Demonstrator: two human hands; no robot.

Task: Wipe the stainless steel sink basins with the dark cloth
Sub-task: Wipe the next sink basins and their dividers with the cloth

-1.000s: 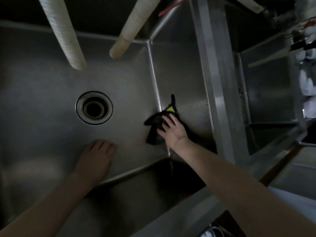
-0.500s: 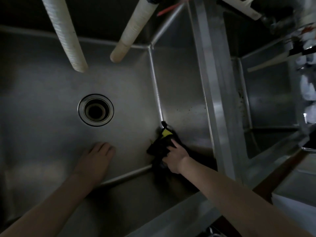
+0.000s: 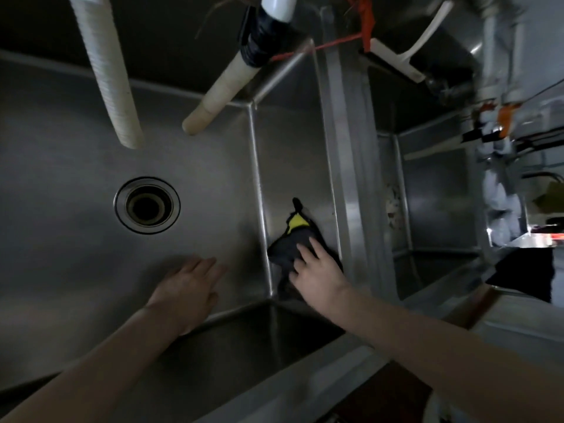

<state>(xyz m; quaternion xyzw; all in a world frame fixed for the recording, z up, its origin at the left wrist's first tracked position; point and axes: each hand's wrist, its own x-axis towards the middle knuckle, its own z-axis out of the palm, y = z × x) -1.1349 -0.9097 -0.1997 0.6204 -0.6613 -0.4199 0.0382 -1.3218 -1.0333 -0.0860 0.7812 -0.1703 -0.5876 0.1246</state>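
A deep stainless steel sink basin fills the head view, with a round drain in its floor. The dark cloth, with a yellow patch at its top, lies against the basin's right wall near the front corner. My right hand presses on the cloth with fingers spread flat. My left hand rests flat on the basin floor by the front edge, left of the cloth and apart from it.
Two white ribbed hoses hang down into the basin from the back. A steel divider separates this basin from a second basin on the right. A white squeegee and pipes sit at the back right.
My right hand slid the cloth toward the front corner, then back up along the right wall. My left hand has stayed flat on the basin floor.
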